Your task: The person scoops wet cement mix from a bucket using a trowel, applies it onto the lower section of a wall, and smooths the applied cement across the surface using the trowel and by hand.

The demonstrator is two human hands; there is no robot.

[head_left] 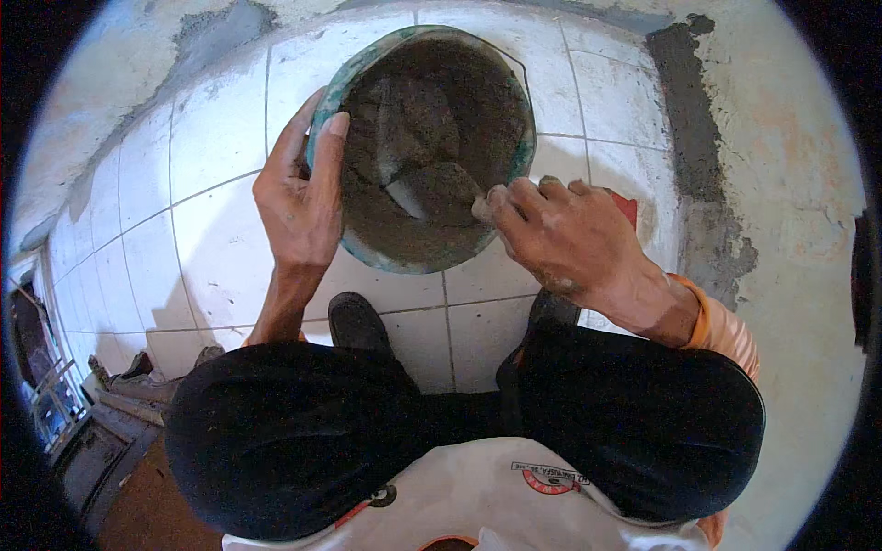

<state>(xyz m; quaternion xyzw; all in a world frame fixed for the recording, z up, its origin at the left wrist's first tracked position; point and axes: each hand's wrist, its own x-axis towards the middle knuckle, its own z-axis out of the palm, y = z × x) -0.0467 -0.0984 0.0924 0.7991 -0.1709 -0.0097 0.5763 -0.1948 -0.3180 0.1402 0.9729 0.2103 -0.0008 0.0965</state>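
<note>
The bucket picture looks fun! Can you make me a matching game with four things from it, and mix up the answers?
Things:
1. Left hand
2. Right hand
3. Trousers
4. Floor tiles

Clues:
A. Black
B. Gripping a tool by its handle
C. White
D. Holding the left side of the green bucket

Right pairs: 1-D, 2-B, 3-A, 4-C

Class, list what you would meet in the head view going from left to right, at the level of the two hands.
Left hand, green bucket, right hand, dark grey strip beside the white tiles.
</note>
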